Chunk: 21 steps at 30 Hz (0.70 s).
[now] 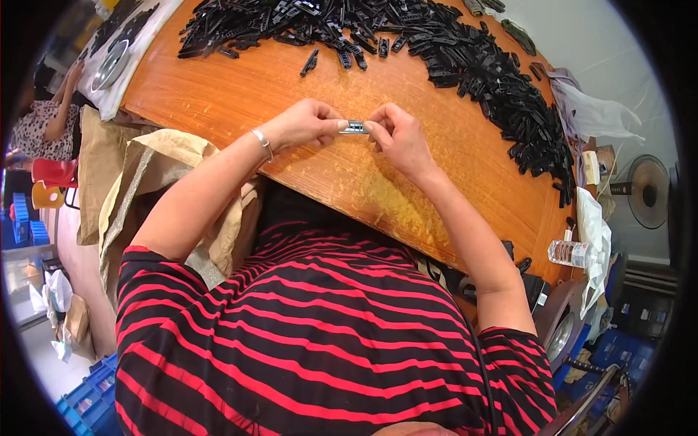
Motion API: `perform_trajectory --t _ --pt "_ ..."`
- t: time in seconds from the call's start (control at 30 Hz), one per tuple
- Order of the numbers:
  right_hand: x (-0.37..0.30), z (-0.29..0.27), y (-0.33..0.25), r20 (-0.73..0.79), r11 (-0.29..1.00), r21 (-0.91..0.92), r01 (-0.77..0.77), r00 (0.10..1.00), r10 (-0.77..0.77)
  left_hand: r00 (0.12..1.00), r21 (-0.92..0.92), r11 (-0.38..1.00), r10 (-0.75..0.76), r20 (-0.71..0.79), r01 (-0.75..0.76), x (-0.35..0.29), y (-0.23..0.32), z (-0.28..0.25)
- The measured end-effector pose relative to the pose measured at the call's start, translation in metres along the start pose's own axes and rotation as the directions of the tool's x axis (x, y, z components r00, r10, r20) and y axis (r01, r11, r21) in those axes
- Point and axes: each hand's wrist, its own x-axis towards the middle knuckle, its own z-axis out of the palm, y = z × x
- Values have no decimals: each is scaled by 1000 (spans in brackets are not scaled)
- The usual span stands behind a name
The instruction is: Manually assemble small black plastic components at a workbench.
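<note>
Over the near part of the wooden table, a small, narrow slotted part with a shiny grey look is stretched between my two hands. My left hand pinches its left end between thumb and fingers. At the other end, my right hand holds it the same way, fingers curled. Its exact kind is too small to make out. Beyond my hands, a long heap of black plastic pieces curves along the table's far and right sides. One loose black piece lies apart from the heap.
Brown paper sacks stand by the table's left edge. On the right are a clear plastic bottle, white plastic bags and a fan. Another person sits at the far left, near a red chair.
</note>
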Motion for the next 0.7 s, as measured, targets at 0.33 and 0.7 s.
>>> perform_trajectory --t 0.33,0.7 --pt "-18 3 -12 61 996 -27 81 995 -79 922 328 903 347 -174 -278 -40 29 15" --pt "22 -59 13 81 979 -198 -49 994 66 916 -83 985 107 -387 -150 -234 58 -56"
